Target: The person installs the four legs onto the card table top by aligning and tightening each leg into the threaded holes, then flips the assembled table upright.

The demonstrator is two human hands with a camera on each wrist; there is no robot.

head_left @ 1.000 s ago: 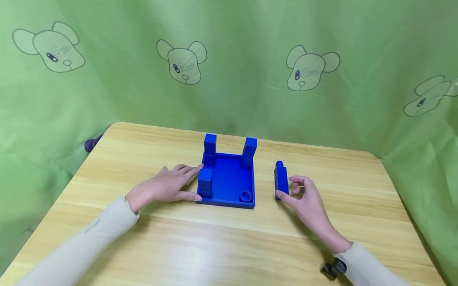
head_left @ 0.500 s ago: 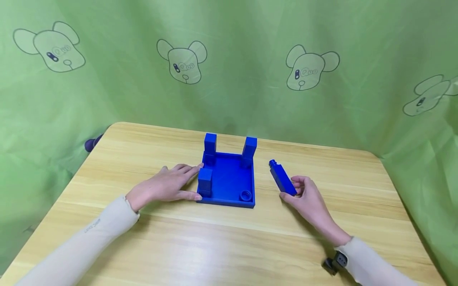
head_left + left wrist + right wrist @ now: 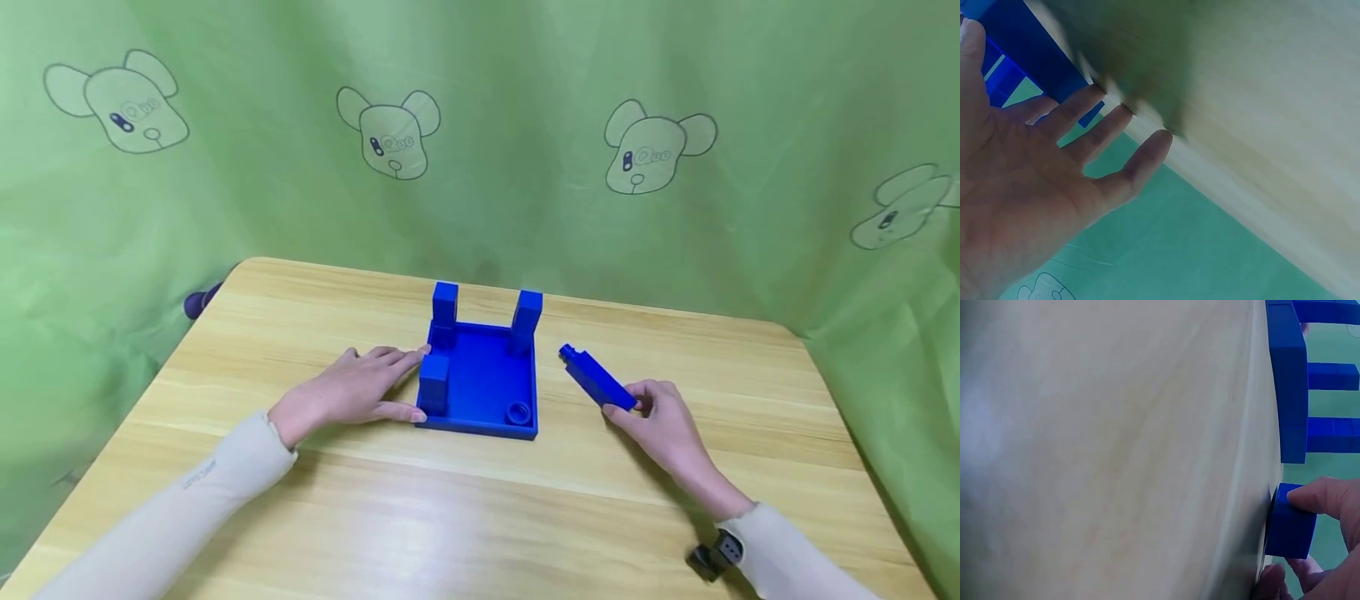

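A square blue tray (image 3: 491, 375) with a low rim lies on the table, three blue square posts upright at its corners. Its near right corner has a round threaded socket (image 3: 518, 413). My left hand (image 3: 345, 387) lies along the tray's left side, fingers extended, fingertips and thumb touching the rim beside the near left post (image 3: 434, 383). To the right of the tray, my right hand (image 3: 663, 429) pinches one end of a loose blue post (image 3: 597, 381) between thumb and fingers. That post slants, its threaded end pointing up-left toward the tray. In the right wrist view only its blue end (image 3: 1291, 525) shows.
The wooden table (image 3: 360, 517) has a far edge just behind the tray. A green curtain (image 3: 510, 167) with printed mouse heads hangs behind it. A small dark purple object (image 3: 197, 304) shows past the left edge. A black device (image 3: 716, 554) sits at the right wrist.
The held post has turned from nearly straight away from me to slanting left, its threaded end toward the tray. My right hand has shifted slightly right and nearer. The left hand stays at the tray.
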